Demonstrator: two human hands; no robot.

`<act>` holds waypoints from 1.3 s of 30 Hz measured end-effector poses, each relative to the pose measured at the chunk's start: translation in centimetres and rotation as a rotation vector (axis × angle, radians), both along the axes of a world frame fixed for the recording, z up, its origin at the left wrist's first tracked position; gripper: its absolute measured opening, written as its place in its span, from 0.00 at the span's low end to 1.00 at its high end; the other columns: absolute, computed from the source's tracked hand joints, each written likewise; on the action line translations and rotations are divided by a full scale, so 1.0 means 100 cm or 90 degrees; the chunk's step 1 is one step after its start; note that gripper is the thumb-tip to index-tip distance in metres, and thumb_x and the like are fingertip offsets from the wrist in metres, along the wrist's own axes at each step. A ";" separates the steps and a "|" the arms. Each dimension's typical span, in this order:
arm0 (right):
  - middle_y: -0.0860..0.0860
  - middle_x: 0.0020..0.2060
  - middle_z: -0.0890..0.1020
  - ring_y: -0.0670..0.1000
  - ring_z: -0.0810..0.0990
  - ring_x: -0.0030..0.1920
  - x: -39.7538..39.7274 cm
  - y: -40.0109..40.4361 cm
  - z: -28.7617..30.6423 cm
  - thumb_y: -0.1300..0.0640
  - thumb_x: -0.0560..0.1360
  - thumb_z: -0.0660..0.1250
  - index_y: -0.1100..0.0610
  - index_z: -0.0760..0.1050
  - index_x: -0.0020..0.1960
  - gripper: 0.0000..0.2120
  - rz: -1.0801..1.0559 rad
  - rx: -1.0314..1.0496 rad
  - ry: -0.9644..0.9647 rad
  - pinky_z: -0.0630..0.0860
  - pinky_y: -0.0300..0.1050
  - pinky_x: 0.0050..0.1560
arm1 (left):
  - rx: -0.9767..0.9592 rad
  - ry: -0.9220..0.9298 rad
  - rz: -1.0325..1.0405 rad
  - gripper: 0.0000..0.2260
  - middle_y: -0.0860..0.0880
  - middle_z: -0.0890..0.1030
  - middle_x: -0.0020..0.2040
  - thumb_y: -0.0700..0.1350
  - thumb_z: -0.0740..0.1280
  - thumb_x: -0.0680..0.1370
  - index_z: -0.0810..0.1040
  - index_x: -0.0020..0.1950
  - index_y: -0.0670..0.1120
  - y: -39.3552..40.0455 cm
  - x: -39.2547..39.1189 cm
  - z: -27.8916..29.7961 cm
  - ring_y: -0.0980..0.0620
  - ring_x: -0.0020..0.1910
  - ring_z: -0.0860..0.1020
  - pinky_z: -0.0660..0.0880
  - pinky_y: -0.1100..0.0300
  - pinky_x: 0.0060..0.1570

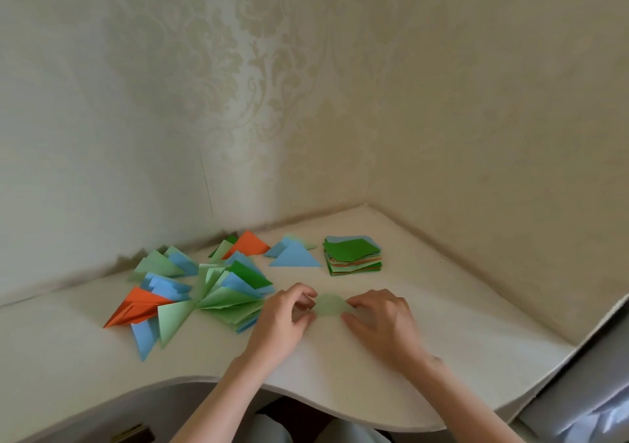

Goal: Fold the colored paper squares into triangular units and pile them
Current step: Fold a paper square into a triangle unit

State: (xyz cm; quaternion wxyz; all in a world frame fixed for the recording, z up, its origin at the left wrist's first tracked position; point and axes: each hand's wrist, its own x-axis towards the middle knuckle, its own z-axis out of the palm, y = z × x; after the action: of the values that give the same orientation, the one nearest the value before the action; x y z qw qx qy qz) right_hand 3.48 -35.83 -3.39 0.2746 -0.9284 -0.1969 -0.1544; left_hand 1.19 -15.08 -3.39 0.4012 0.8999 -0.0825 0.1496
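1. Two hands work at the front middle of the table [408, 391]: the left hand [284, 320] and the right hand [383, 320] each pinch one end of a light green paper [329, 305] that lies on the surface between them, fingers curled onto its edges.
2. The paper is blurred, so its folds cannot be told.
3. Just left of the left hand lies a loose pile of folded triangles [235, 301], mostly light green, with blue and dark green ones fanned among them; its nearest edge is close to the left knuckles.
4. Further left, an orange triangle [136, 308] lies over blue and light green ones near the table's front edge.
5. Behind the pile, near the wall, sit a second orange triangle [248, 243] and a blue triangle [294, 255], the latter lying flat and apart from the rest.
6. A stack of unfolded squares [352, 255] stands beyond the right hand, well apart from it, dark green on top with orange, blue and light green edges showing below.
7. The table is white with a wavy front edge and fills a corner of the room.
8. Both walls carry pale wallpaper [258, 78] with a damask pattern.
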 end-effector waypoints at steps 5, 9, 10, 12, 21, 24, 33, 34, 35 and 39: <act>0.41 0.42 0.78 0.47 0.74 0.49 0.008 0.018 -0.007 0.39 0.71 0.68 0.46 0.79 0.42 0.12 -0.091 0.036 0.033 0.64 0.44 0.48 | 0.005 -0.017 0.077 0.10 0.54 0.79 0.42 0.46 0.72 0.73 0.78 0.54 0.49 -0.016 0.004 -0.001 0.56 0.44 0.76 0.72 0.66 0.46; 0.39 0.38 0.76 0.44 0.72 0.46 0.012 0.023 -0.007 0.36 0.68 0.68 0.43 0.74 0.38 0.12 -0.119 0.049 0.052 0.58 0.43 0.45 | 0.083 -0.032 0.130 0.11 0.54 0.78 0.43 0.51 0.69 0.75 0.76 0.56 0.50 -0.028 0.007 -0.003 0.51 0.47 0.73 0.71 0.54 0.50; 0.39 0.38 0.76 0.44 0.72 0.46 0.012 0.023 -0.008 0.36 0.68 0.69 0.43 0.74 0.38 0.12 -0.121 0.054 0.053 0.58 0.43 0.45 | 0.097 -0.035 0.136 0.11 0.55 0.77 0.43 0.51 0.69 0.75 0.76 0.56 0.51 -0.030 0.007 -0.004 0.51 0.47 0.73 0.71 0.54 0.50; 0.39 0.40 0.77 0.43 0.72 0.46 0.011 0.023 -0.009 0.38 0.68 0.70 0.43 0.74 0.41 0.11 -0.121 0.062 0.055 0.58 0.43 0.46 | 0.102 -0.032 0.135 0.11 0.56 0.76 0.43 0.51 0.69 0.76 0.76 0.57 0.51 -0.029 0.008 -0.005 0.51 0.46 0.73 0.71 0.54 0.49; 0.39 0.42 0.77 0.42 0.72 0.48 0.014 0.016 -0.003 0.46 0.72 0.70 0.40 0.76 0.47 0.05 -0.079 0.076 0.145 0.58 0.42 0.49 | -0.042 -0.012 0.074 0.09 0.53 0.77 0.37 0.35 0.71 0.72 0.78 0.48 0.46 -0.008 0.007 -0.006 0.58 0.39 0.76 0.70 0.72 0.40; 0.39 0.44 0.77 0.43 0.72 0.50 0.010 0.015 -0.002 0.49 0.73 0.69 0.41 0.77 0.47 0.04 -0.072 0.078 0.139 0.61 0.43 0.51 | -0.056 -0.001 0.084 0.09 0.54 0.79 0.37 0.33 0.70 0.72 0.79 0.47 0.45 -0.006 0.004 -0.002 0.60 0.38 0.77 0.73 0.70 0.40; 0.41 0.49 0.78 0.47 0.73 0.54 0.002 0.017 0.000 0.50 0.75 0.67 0.43 0.77 0.51 0.05 -0.080 0.054 0.107 0.63 0.44 0.55 | 0.198 -0.001 0.176 0.14 0.47 0.75 0.53 0.50 0.66 0.78 0.74 0.60 0.45 -0.040 -0.009 0.009 0.47 0.52 0.71 0.69 0.58 0.51; 0.41 0.49 0.78 0.47 0.73 0.54 0.002 0.018 0.000 0.50 0.75 0.66 0.43 0.77 0.50 0.05 -0.080 0.052 0.108 0.63 0.44 0.54 | 0.195 0.026 0.185 0.16 0.47 0.74 0.55 0.51 0.67 0.77 0.73 0.61 0.46 -0.042 -0.008 0.009 0.47 0.54 0.71 0.70 0.58 0.52; 0.41 0.49 0.78 0.47 0.73 0.54 0.002 0.018 0.000 0.49 0.75 0.66 0.43 0.78 0.50 0.05 -0.081 0.051 0.109 0.63 0.43 0.54 | 0.171 0.053 0.192 0.17 0.47 0.73 0.56 0.51 0.67 0.77 0.72 0.62 0.46 -0.044 -0.007 0.011 0.48 0.55 0.71 0.70 0.58 0.53; 0.41 0.48 0.78 0.46 0.73 0.53 0.004 0.018 -0.003 0.49 0.74 0.67 0.43 0.78 0.49 0.05 -0.087 0.056 0.099 0.63 0.43 0.54 | 0.062 0.165 0.189 0.15 0.48 0.77 0.55 0.50 0.71 0.74 0.75 0.59 0.47 -0.041 0.006 0.014 0.48 0.56 0.74 0.73 0.57 0.52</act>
State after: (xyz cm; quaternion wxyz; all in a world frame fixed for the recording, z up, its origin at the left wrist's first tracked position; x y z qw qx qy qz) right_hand 3.84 -34.05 -3.72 0.3182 -0.9360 -0.1046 -0.1082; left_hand 1.76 -19.18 -1.96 0.3380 0.9323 0.0964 0.0856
